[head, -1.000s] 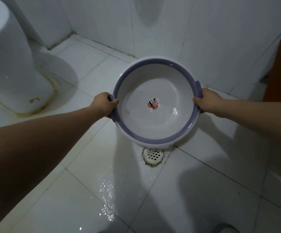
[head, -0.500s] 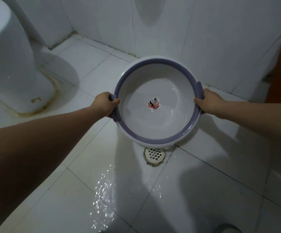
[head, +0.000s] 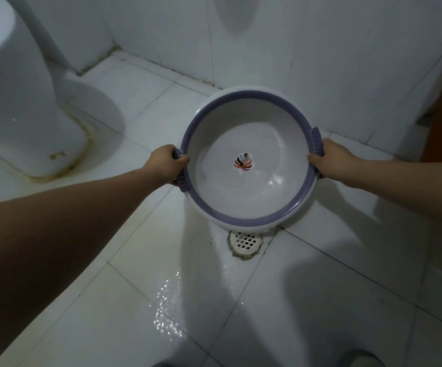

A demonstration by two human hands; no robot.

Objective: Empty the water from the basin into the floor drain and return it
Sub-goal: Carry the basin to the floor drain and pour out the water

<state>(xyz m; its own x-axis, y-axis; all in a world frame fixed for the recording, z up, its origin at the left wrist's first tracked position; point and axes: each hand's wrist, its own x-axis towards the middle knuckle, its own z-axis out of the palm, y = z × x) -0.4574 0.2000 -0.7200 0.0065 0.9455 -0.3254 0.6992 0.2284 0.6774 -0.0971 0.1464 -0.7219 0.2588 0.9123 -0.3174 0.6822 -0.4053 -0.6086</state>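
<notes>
Basin point(head: 251, 197) tilted toward us above floor drain point(head: 245, 241); our left hand point(head: 165, 165) and right hand point(head: 329, 161) clasp its purple handles.

No words, numbers, brand names or signs can be read anywhere. The only marking is a small striped leaf-shaped decal point(head: 243, 163), red, white and dark, at the centre of the basin point(head: 249, 207) floor; it carries no lettering. Nothing around the basin bears any label.
</notes>
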